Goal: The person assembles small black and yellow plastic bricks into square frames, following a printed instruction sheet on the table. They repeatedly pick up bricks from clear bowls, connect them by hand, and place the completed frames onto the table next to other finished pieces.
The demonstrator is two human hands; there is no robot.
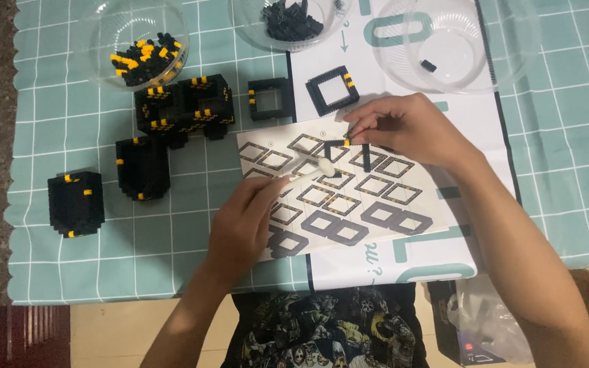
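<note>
Up top you have three clear bowls: the left bowl carries black and yellow bricks, the middle bowl black ones, and the right bowl a lone black brick. On your teal checked cloth sits a big black-and-yellow built block, with two smaller ones lower left. Two square brick frames lie just beside each other, below the middle bowl.
</note>
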